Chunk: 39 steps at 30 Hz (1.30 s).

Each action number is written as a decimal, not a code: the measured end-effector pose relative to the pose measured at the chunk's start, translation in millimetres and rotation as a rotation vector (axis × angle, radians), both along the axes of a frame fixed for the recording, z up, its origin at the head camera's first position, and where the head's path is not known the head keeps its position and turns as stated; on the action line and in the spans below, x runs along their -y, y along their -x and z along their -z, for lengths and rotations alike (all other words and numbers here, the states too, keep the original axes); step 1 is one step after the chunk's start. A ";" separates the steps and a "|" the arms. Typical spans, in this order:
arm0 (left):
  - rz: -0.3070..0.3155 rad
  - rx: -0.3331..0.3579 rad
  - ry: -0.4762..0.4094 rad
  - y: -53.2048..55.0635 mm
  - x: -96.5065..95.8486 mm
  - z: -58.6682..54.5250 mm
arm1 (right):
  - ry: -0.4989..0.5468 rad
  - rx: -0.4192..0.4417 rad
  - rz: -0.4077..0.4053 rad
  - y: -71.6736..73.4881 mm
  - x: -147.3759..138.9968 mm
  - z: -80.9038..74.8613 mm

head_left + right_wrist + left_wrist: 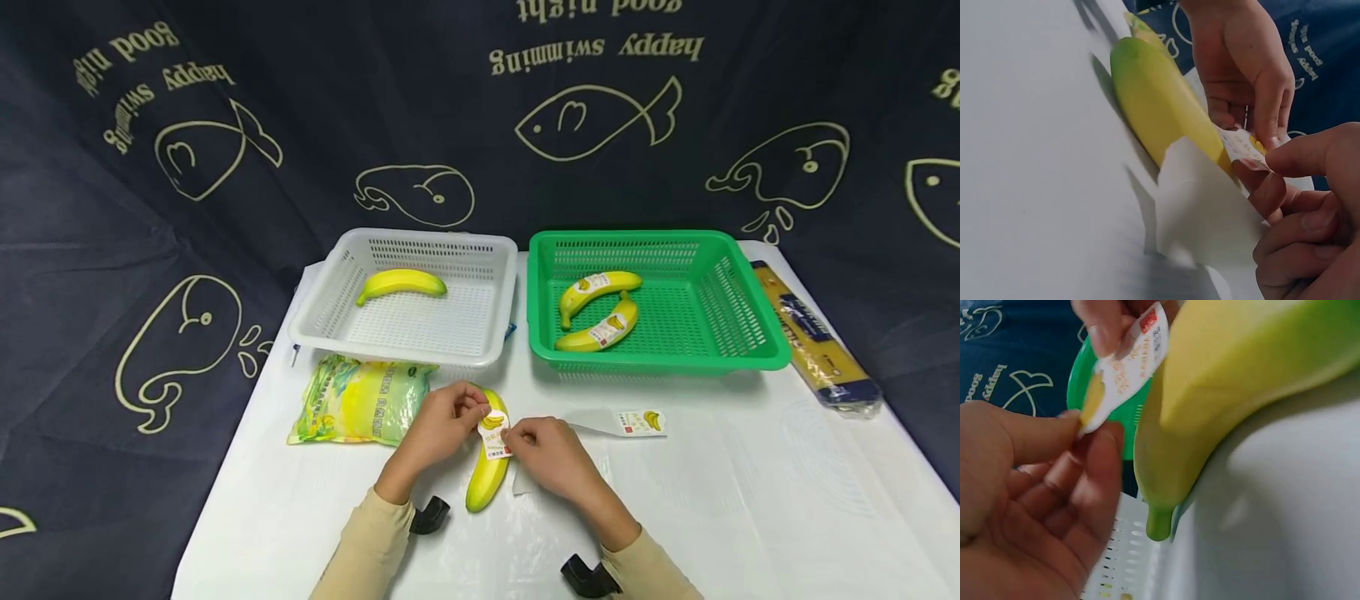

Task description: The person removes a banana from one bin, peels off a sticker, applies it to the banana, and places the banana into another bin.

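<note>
A yellow banana (486, 485) with a green tip lies lengthwise on the white table between the two hands. Over it is a white sticker (495, 439) with a banana picture and printed text. My left hand (442, 422) pinches the picture end between thumb and forefinger, as the left wrist view shows. The opposite end, with the red mark, is pinched by my right hand (557, 457). In the left wrist view the sticker (1127, 372) is bent and stands off the banana's side. A blank white piece of paper (1200, 206) overlaps the banana in the right wrist view.
Behind the hands stand a white basket (405, 350) holding one banana and a green basket (660, 362) with two stickered bananas. Left lies a printed yellow-green bag (360, 400). A strip with another sticker (641, 423) and a yellow-blue package (817, 342) are on the right.
</note>
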<state>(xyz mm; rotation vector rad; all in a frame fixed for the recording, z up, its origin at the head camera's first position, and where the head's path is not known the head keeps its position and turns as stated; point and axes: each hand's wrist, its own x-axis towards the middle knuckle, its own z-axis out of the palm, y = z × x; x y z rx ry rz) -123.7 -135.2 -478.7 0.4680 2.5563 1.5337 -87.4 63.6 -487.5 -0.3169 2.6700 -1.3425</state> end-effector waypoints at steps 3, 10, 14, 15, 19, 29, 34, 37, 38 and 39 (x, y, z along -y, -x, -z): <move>0.046 -0.024 -0.035 -0.9 -0.6 -1.6 | -0.019 -0.007 0.024 -0.2 -1.5 -2.9; 0.129 -0.185 0.017 -1.7 -1.3 -11.3 | 0.102 0.069 0.044 -4.6 -4.0 -7.6; 0.151 -0.245 0.049 -0.3 -2.7 -14.5 | 0.196 0.023 0.080 -1.6 -2.8 -7.5; 0.150 -0.243 0.050 0.0 -2.9 -14.4 | 0.207 0.005 0.086 0.4 -2.3 -6.1; 0.080 -0.180 0.045 0.6 -3.0 -8.5 | 0.273 0.027 0.087 9.8 -0.4 1.4; -0.070 0.070 -0.048 -2.6 4.3 9.3 | 0.373 0.186 0.133 21.0 -0.2 9.2; -0.093 0.125 -0.092 -3.6 5.9 14.0 | 0.299 0.175 0.132 21.3 0.9 9.5; -0.098 0.127 -0.094 -4.0 6.0 17.3 | 0.192 0.084 0.132 21.2 1.2 9.9; -0.100 0.125 -0.095 -4.0 5.7 17.9 | 0.152 0.047 0.136 21.0 1.5 9.7; -0.103 0.121 -0.094 -4.2 5.4 18.4 | 0.115 0.014 0.141 20.7 2.0 9.7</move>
